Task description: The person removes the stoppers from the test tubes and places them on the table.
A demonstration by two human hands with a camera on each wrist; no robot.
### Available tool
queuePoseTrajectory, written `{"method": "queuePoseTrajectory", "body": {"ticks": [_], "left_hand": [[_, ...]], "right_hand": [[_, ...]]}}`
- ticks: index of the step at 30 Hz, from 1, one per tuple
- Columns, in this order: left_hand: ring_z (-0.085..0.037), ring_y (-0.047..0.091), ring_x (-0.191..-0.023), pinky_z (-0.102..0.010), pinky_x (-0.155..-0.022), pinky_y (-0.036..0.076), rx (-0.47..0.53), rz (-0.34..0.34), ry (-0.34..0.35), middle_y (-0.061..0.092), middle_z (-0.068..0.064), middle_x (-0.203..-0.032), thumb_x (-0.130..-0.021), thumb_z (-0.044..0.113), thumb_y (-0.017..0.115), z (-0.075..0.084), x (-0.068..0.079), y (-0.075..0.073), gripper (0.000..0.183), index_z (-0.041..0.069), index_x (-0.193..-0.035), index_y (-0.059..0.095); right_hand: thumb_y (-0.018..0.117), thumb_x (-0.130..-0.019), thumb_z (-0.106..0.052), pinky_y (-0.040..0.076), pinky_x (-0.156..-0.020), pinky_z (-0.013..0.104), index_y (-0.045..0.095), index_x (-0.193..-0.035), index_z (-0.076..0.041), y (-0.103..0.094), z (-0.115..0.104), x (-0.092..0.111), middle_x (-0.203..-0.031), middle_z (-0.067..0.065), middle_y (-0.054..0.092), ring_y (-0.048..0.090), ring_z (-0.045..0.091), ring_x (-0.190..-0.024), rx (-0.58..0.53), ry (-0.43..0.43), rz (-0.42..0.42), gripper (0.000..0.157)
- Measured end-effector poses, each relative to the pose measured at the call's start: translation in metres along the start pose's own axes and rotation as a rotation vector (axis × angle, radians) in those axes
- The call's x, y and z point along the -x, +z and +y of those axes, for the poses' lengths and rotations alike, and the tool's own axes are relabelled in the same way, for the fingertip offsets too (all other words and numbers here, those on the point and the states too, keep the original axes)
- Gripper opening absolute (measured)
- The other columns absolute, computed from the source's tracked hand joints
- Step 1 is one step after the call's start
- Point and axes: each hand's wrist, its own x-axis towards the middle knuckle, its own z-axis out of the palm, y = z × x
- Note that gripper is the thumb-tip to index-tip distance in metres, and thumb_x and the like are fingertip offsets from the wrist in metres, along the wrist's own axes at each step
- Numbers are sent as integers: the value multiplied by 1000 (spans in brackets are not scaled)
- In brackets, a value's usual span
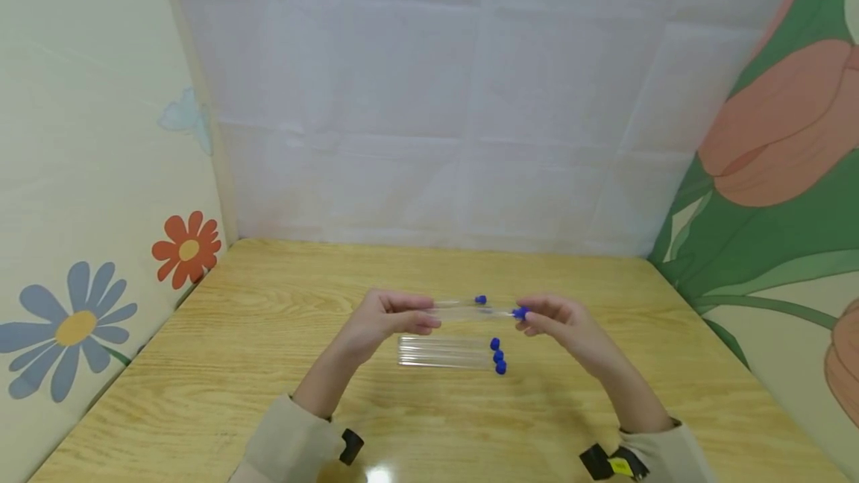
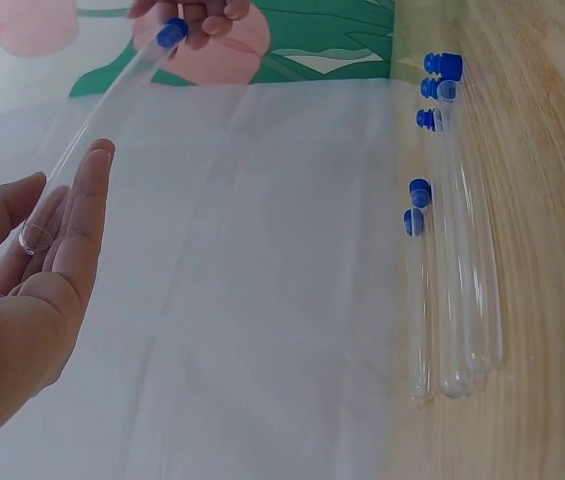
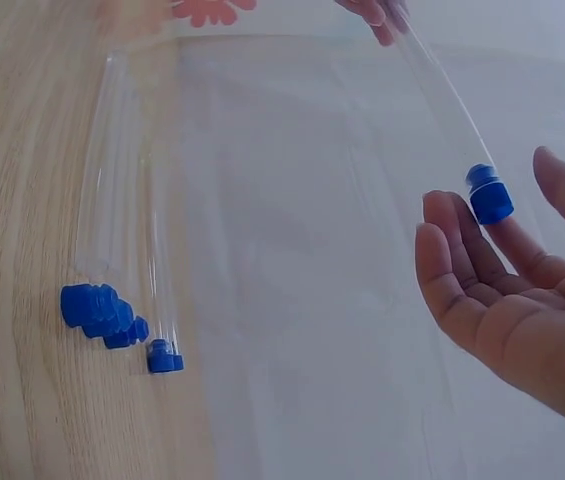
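A clear test tube [image 2: 102,120] is held slanting between both hands, with a blue stopper [image 3: 489,197] at its end. My left hand [image 1: 396,319] holds the rounded closed end between thumb and fingers. At the stopper end is my right hand [image 1: 560,326]; in the right wrist view its thumb stands away from the stopper, which touches the index finger. Below the hands, several clear tubes [image 1: 443,352] lie side by side on the table, with three blue stoppers [image 1: 498,356] at their right ends. Farther back, thinner tubes [image 2: 420,330] carry blue stoppers [image 1: 480,300].
The wood-grain table [image 1: 268,379] extends around the tubes. A white cloth [image 1: 456,110] hangs at its back edge. Panels with painted flowers stand left and right, the left one with a red flower [image 1: 188,250]. Dark straps with cameras [image 1: 614,462] sit at the cuffs.
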Motion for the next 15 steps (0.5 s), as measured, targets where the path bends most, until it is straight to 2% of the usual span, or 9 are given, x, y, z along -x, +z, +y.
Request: {"method": "queuePoseTrajectory", "body": {"ticks": [3, 5, 8, 12, 15], "left_hand": [[-25, 63, -86, -40, -78, 49, 5, -6, 6, 63, -20, -97, -84, 1, 60, 1, 1, 2, 33, -15, -112, 53], [-23, 64, -85, -40, -78, 49, 7, -10, 9, 63, -20, -98, -83, 1, 60, 2, 1, 2, 33, -15, -112, 53], [-24, 63, -86, -41, -78, 49, 7, -16, 13, 59, -27, -101, -84, 2, 60, 3, 2, 2, 34, -15, -112, 53], [-25, 63, -86, -43, -78, 48, 9, -24, 18, 54, -33, -104, -84, 3, 61, 3, 2, 2, 35, -15, -112, 53], [-25, 63, -86, -42, -78, 49, 9, -25, 15, 60, -26, -102, -84, 3, 61, 2, 2, 2, 35, -15, -113, 53]], "right_hand": [[49, -91, -5, 51, -75, 28, 56, -108, -4, 0, 0, 1, -91, -1, 63, 61, 16, -84, -24, -23, -17, 18], [49, -91, -4, 51, -75, 29, 58, -106, -12, 0, 1, 1, -91, -1, 63, 61, 15, -83, -36, -34, -24, 19], [49, -91, -3, 51, -75, 30, 59, -104, -18, -1, 1, 2, -91, -2, 63, 61, 15, -83, -48, -39, -33, 23], [51, -90, -4, 50, -75, 29, 60, -103, -20, 0, 1, 2, -90, -3, 63, 61, 14, -82, -53, -32, -31, 23], [52, -90, -4, 50, -75, 28, 61, -103, -11, 1, 0, 1, -89, -2, 64, 61, 14, -81, -52, -26, -21, 18]]}}
